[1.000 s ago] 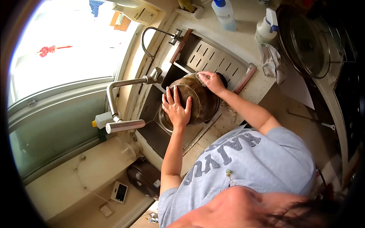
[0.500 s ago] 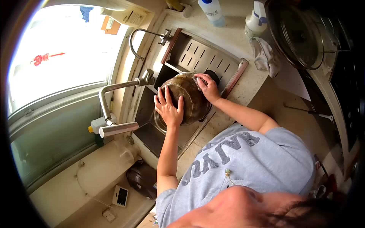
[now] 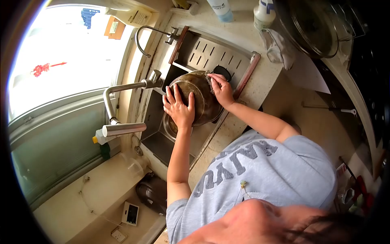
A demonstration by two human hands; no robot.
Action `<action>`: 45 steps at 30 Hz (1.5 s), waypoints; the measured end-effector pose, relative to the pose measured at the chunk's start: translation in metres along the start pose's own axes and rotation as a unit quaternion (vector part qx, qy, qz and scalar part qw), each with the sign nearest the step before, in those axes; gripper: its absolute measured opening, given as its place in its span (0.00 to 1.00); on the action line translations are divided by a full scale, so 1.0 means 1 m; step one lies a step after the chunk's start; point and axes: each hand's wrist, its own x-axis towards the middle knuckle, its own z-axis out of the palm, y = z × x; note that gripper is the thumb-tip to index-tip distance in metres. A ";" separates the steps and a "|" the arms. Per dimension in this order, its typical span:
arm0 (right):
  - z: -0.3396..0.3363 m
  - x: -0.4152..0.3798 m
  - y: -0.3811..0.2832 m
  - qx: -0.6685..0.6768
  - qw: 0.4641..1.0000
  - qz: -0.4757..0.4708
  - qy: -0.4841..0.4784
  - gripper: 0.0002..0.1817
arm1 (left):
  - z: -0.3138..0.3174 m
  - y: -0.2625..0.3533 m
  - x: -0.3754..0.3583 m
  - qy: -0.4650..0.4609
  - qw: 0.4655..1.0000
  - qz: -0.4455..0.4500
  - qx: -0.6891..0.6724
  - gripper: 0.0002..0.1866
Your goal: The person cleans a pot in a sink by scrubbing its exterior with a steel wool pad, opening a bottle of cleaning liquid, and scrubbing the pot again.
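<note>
A browned metal pot lies tilted over the sink, its stained underside facing up. My left hand rests flat on that underside with the fingers spread. Pinched in the fingers of my right hand is a grey steel wool scrubber, pressed against the pot's edge on the right. Below the pot, part of a round metal rim shows in the sink basin. A dark round object sits just behind my right hand.
A swivel faucet reaches over the sink's left side, with a thin curved tap behind it. A slotted drain tray spans the far end. Bottles, a cloth and a glass lid stand at the upper right.
My right hand and the scrubber have shifted slightly along the pot's edge. My left hand stays spread on the pot. The whole view has moved a little.
</note>
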 end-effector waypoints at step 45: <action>0.028 0.007 -0.009 0.054 0.999 -0.004 0.002 0.11 | 0.009 -0.003 -0.003 -0.013 1.000 -0.026 0.006 0.35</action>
